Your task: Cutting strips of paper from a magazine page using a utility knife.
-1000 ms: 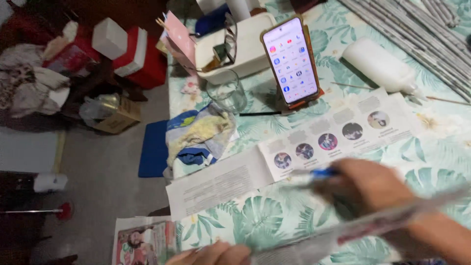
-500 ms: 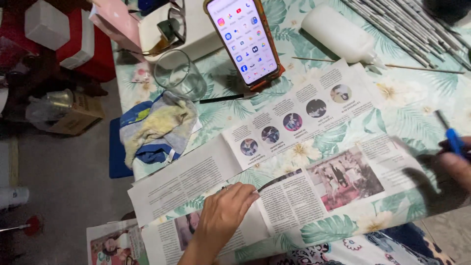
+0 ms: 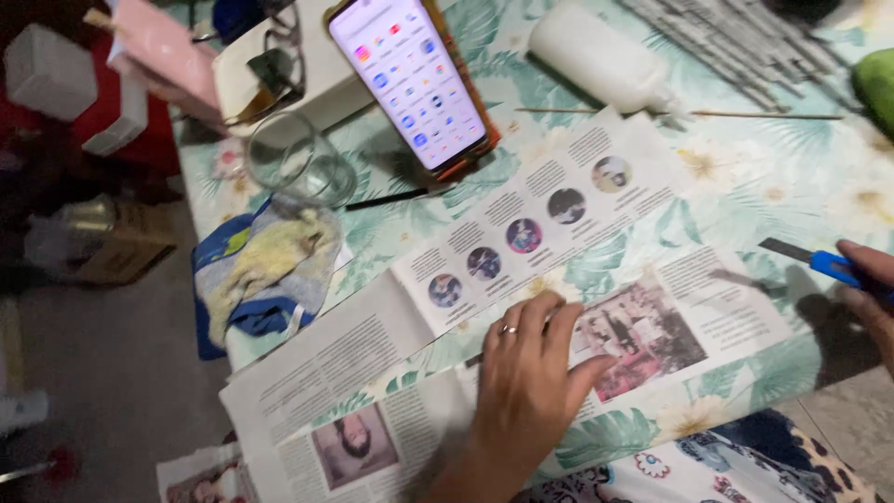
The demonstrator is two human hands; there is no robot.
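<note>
My left hand (image 3: 531, 373) lies flat, fingers spread, on a strip of newspaper (image 3: 670, 326) with photos and text columns near the table's front edge. A ring shows on one finger. At the right edge my right hand (image 3: 871, 289) grips a blue utility knife (image 3: 810, 259), its blade pointing left just above the strip's right end. A second, longer newspaper strip (image 3: 521, 228) with round pictures lies diagonally behind the first one.
A phone (image 3: 410, 79) with a lit screen leans on a stand. An empty glass (image 3: 298, 163), a blue and yellow cloth (image 3: 261, 270), a white glue bottle (image 3: 601, 56), a thin stick (image 3: 689, 114), rolled paper tubes (image 3: 745, 37) and a white tray (image 3: 307, 65) sit on the leaf-print tablecloth (image 3: 773, 177).
The view has closed in on the table. My left hand slid up onto the front strip and flattened on it. My right hand with the knife drew in toward the strip's right end.
</note>
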